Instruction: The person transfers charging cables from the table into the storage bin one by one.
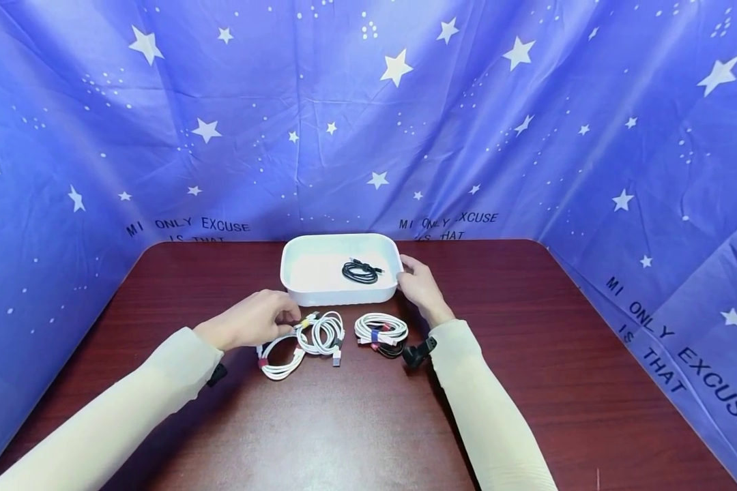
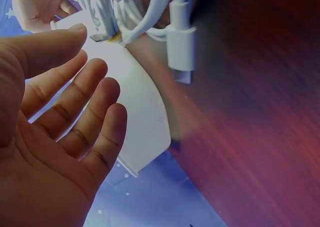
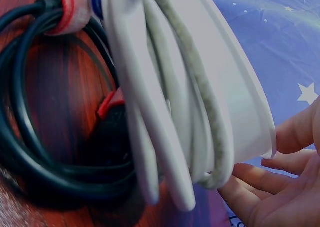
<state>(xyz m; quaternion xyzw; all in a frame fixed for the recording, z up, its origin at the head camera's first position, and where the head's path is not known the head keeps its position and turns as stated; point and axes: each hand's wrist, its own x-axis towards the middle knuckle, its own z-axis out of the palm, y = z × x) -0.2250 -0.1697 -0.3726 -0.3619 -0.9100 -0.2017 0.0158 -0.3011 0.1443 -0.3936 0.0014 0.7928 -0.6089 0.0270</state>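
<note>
In the head view a white plastic tray [image 1: 344,298] stands near the table's far edge, with a coiled black cable [image 1: 361,273] inside. My right hand [image 1: 419,283] holds the tray's right end, the thumb at the rim and the fingers against the outer wall. Close to the tray's front left corner, my left hand [image 1: 261,318] hovers by the white coiled cables [image 1: 327,334]. The left wrist view shows that hand's fingers [image 2: 95,84] apart and slightly bent, the palm bare. To the right lies another white coil [image 1: 382,327] with a blue tie, over a black cable [image 1: 388,350].
The dark red wooden table [image 1: 319,436] carries the tray and cables. A blue curtain [image 1: 344,136] with white stars hangs behind and along both sides. Another white coil [image 1: 282,372] with a red tie lies at the left, overlapping its neighbour.
</note>
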